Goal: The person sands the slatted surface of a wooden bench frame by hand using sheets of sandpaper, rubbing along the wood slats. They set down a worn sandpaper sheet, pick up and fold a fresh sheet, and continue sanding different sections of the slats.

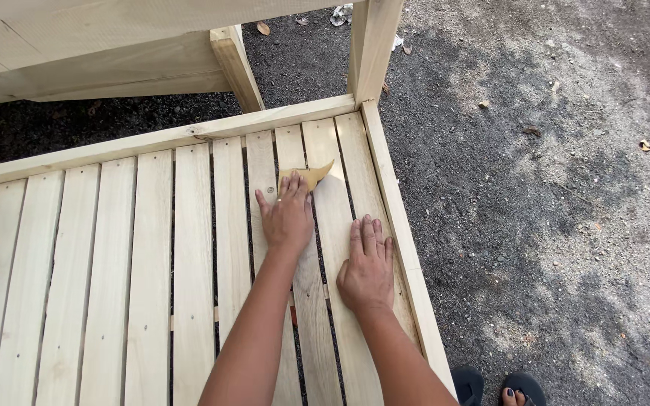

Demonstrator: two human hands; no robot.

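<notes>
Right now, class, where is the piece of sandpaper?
In the head view, the sandpaper lies under the left hand's fingertips on the slatted wooden frame, near its far right corner post.
</notes>
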